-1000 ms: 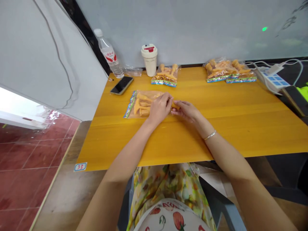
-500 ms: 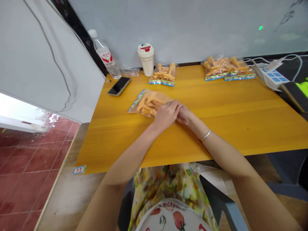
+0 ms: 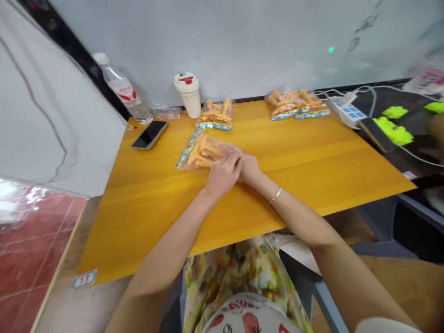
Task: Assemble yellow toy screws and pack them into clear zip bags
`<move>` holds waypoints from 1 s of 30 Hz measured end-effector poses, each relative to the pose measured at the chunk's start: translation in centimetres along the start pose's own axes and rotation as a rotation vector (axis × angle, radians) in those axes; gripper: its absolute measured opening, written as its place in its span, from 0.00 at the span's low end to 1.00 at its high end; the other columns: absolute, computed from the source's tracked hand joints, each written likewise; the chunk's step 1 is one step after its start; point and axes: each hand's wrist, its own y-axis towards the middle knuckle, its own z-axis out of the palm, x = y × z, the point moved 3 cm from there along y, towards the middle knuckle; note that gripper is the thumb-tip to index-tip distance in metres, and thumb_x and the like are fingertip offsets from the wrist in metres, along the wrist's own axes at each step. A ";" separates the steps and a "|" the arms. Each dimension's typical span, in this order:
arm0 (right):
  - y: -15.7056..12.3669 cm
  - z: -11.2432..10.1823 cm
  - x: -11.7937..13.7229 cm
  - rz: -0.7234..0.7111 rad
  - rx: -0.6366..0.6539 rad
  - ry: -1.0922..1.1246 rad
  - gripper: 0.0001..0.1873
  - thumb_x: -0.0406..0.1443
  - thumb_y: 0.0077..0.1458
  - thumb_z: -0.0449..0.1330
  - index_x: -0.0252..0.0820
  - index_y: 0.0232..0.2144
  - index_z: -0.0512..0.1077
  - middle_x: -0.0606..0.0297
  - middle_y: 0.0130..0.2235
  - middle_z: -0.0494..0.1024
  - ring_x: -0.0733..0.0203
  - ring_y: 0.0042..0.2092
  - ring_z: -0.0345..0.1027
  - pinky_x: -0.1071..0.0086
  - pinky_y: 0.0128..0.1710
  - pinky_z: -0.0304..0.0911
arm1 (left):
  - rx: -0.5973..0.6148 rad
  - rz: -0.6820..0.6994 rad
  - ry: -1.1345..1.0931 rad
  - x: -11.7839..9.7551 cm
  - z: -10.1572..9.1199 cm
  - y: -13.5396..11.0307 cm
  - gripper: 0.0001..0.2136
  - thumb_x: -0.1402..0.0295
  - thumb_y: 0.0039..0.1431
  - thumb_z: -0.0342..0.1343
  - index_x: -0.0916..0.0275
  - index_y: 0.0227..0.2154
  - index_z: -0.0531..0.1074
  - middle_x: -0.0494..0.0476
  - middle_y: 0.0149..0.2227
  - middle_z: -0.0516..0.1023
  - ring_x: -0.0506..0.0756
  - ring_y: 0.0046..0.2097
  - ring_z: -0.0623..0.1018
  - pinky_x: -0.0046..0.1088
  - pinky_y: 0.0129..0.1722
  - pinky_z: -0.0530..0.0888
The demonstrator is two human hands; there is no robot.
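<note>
A clear plastic bag of orange toy pieces (image 3: 200, 153) with a colourful edge strip lies on the yellow wooden table (image 3: 312, 157). My left hand (image 3: 222, 173) is curled at the bag's right end, fingers pinching its edge. My right hand (image 3: 249, 167) presses against the left one at the same end, fingers closed on the bag, a silver bracelet on the wrist. Most of both hands' fingertips are hidden behind each other.
At the back stand a water bottle (image 3: 121, 92), a white cup with a lid (image 3: 189, 95), a dark phone (image 3: 150, 135), another filled bag (image 3: 215, 114) and two more filled bags (image 3: 294, 104). A power strip (image 3: 348, 112) with cables and green objects (image 3: 395, 132) lie at the right.
The view has swung to the right. Both hands have stayed together at the bag's right end, and the bag has turned slightly on the table.
</note>
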 end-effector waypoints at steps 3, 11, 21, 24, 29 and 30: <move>-0.1 -0.5 -0.5 0.061 -0.078 -0.142 0.27 0.38 0.69 0.39 0.41 0.65 0.62 0.45 0.56 0.75 0.46 0.51 0.74 0.61 0.46 0.66 | -0.016 0.021 -0.033 0.1 -0.1 0.0 0.07 0.69 0.68 0.50 0.61 0.36 0.71 0.57 0.34 0.80 0.54 0.35 0.79 0.30 0.39 0.73; -0.3 -2.4 -2.6 0.225 -0.075 -0.241 0.31 0.51 0.70 0.38 0.42 0.60 0.67 0.45 0.42 0.81 0.47 0.47 0.77 0.64 0.40 0.65 | 0.081 -0.062 0.181 2.6 -0.2 0.4 0.20 0.56 0.70 0.45 0.63 0.52 0.73 0.68 0.52 0.78 0.65 0.57 0.74 0.46 0.58 0.69; 0.6 -3.1 -6.4 0.371 -0.043 -0.210 0.35 0.51 0.69 0.40 0.32 0.44 0.80 0.35 0.43 0.80 0.40 0.49 0.76 0.57 0.46 0.66 | 0.364 -0.222 0.385 4.8 0.5 -0.3 0.26 0.53 0.71 0.38 0.54 0.67 0.61 0.59 0.70 0.59 0.70 0.73 0.51 0.63 0.68 0.49; 0.8 -3.0 -7.2 0.410 -0.110 -0.179 0.32 0.53 0.68 0.45 0.34 0.49 0.77 0.39 0.45 0.80 0.41 0.49 0.75 0.57 0.47 0.66 | 0.376 -0.211 0.414 4.8 0.4 -0.3 0.25 0.53 0.70 0.40 0.51 0.67 0.61 0.59 0.70 0.59 0.71 0.73 0.50 0.65 0.67 0.49; 1.8 -2.4 -7.6 0.314 -0.143 -0.009 0.17 0.41 0.67 0.49 0.42 0.45 0.75 0.52 0.45 0.81 0.52 0.45 0.74 0.66 0.44 0.64 | 0.365 -0.175 0.430 4.8 0.5 -0.5 0.25 0.53 0.69 0.44 0.50 0.66 0.61 0.59 0.71 0.56 0.73 0.73 0.49 0.68 0.66 0.47; 2.1 -2.4 -7.7 0.309 -0.156 0.057 0.17 0.40 0.66 0.48 0.41 0.41 0.75 0.54 0.43 0.81 0.54 0.43 0.73 0.67 0.43 0.63 | 0.361 -0.172 0.424 4.9 0.6 -0.5 0.26 0.53 0.69 0.45 0.50 0.67 0.60 0.59 0.71 0.56 0.73 0.73 0.48 0.69 0.66 0.46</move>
